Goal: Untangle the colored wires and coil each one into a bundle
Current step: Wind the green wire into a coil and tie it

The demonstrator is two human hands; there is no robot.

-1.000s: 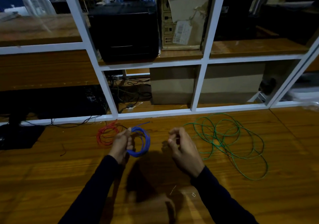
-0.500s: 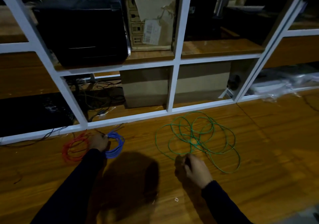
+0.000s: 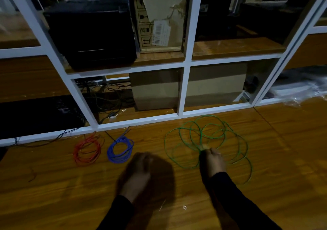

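Pinching the green wire (image 3: 206, 137) where its loose loops cross just beyond my right hand (image 3: 213, 160) fingers, I judge it light and springy, while my blurred left hand (image 3: 137, 171) holds nothing I can tell.

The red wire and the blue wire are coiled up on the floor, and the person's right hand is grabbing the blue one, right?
Not quite. The head view shows the right hand grabbing the green wire, not the blue one. The red wire and blue wire do lie coiled, untouched.
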